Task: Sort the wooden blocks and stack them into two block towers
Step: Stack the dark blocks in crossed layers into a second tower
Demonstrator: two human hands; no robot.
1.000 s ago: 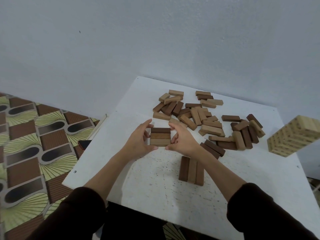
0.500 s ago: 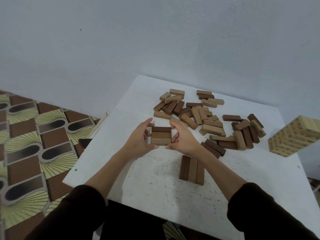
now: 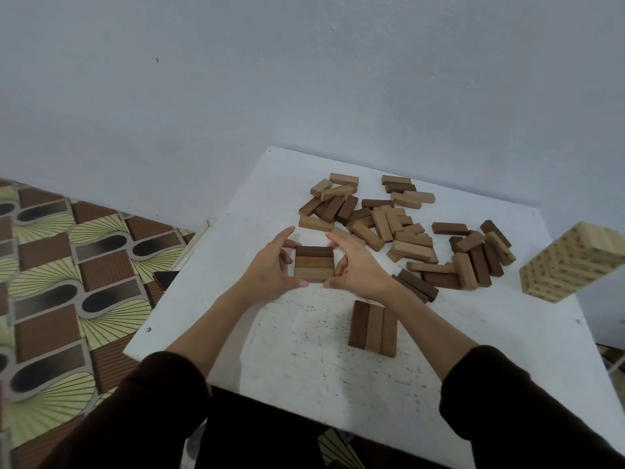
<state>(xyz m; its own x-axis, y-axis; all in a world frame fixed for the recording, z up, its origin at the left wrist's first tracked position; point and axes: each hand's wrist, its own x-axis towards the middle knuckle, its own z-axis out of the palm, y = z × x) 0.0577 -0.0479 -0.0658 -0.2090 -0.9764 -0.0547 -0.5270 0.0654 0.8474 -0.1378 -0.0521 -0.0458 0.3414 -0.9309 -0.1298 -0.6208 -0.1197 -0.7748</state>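
White square table (image 3: 304, 360). Loose pile of light and dark wooden blocks (image 3: 402, 228) far right. Left hand (image 3: 270, 270) and right hand (image 3: 360, 269) clasp a three-block square layer (image 3: 314, 264) between them (centre). Second three-block layer (image 3: 373, 328) lies near right.

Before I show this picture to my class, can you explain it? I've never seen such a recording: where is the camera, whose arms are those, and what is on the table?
The camera sits on a person's head and looks forward and down, so the arms in dark sleeves are the wearer's own; no machine is involved. The left hand and right hand press from either side on a row of three wooden blocks lying side by side on the white table. A second row of three lies nearer the wearer. Behind them is a loose pile of light and dark blocks. At the right edge stands a pale finished tower, which only looks tilted through the wide lens.
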